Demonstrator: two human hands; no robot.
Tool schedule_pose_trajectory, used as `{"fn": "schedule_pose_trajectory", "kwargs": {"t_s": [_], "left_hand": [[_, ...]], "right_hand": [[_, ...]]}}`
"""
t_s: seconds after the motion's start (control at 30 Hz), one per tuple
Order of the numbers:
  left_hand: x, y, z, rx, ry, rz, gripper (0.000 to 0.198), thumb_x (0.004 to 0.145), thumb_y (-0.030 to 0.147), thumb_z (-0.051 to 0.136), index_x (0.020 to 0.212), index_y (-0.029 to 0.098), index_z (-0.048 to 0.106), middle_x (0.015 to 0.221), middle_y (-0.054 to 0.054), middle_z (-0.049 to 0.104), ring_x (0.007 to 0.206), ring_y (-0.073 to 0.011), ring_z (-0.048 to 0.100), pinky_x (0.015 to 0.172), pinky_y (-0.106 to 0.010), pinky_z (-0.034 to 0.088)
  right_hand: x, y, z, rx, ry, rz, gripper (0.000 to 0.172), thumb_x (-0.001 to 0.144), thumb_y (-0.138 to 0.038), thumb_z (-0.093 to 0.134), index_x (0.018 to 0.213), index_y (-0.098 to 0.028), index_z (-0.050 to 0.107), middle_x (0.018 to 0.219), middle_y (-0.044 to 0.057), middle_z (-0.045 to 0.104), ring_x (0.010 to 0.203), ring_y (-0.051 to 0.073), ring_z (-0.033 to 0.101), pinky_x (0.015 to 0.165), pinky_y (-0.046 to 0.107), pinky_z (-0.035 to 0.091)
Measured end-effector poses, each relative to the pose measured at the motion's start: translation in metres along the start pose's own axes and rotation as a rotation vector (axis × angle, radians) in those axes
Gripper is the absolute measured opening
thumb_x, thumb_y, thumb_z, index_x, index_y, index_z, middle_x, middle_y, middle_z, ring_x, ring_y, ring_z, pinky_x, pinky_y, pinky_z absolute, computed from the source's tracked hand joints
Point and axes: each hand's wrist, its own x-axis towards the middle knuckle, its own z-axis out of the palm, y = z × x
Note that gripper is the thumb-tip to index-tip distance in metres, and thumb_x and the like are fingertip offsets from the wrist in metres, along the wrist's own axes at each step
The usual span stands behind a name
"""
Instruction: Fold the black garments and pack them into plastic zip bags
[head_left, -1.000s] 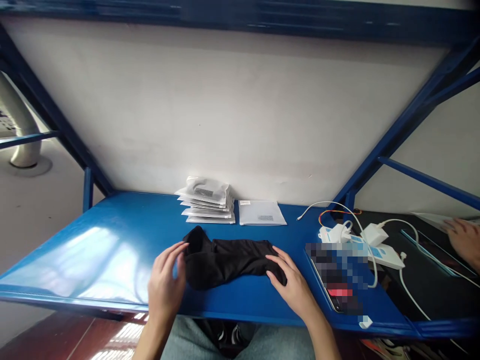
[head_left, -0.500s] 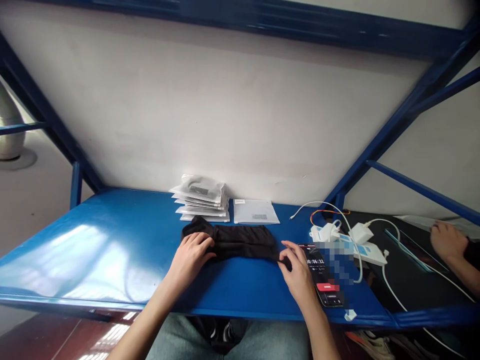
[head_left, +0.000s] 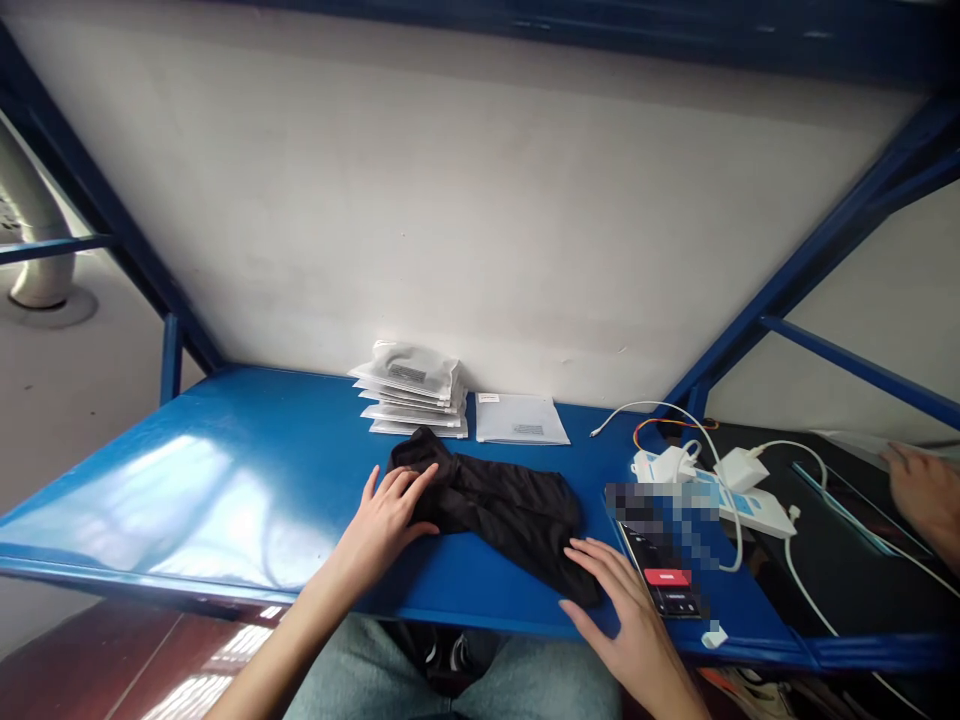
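A piece of black cloth (head_left: 517,505), some kind of garment, lies partly folded and rumpled on the blue table (head_left: 247,470). My left hand (head_left: 394,505) rests on its left end, fingers spread and thumb apart. At the lower right end, my right hand (head_left: 611,600) is open, its fingertips touching the cloth's edge and the thumb held away. Behind the cloth stands a stack of frosted zip bags (head_left: 412,390), and beside the stack lies a single flat zip bag (head_left: 523,418) with a small label.
A phone (head_left: 664,570) with a lit screen lies right of my right hand. Beyond it are a white power strip (head_left: 757,505), plugged chargers (head_left: 741,466) and loose white cables. Another person's hand (head_left: 922,500) is over the black table at far right. Blue frame bars flank the wall.
My right hand has opened from a pinch and moved down and toward me. The cloth's right part has spread wider and now slants toward the front edge. The view has shifted slightly.
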Motion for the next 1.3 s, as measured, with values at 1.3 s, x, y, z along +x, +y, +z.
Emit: {"fn": "schedule_pose_trajectory", "kwargs": {"t_s": [1.3], "left_hand": [[0.032, 0.055, 0.032, -0.055, -0.112, 0.071, 0.043, 0.104, 0.032, 0.052, 0.146, 0.023, 0.054, 0.153, -0.013, 0.055, 0.145, -0.0325, 0.049, 0.115, -0.056, 0.044]], "right_hand": [[0.093, -0.059, 0.040, 0.052, 0.084, 0.173, 0.050, 0.106, -0.050, 0.042, 0.149, -0.029, 0.053, 0.157, 0.011, 0.050, 0.143, 0.032, 0.050, 0.113, 0.047, 0.049]]}}
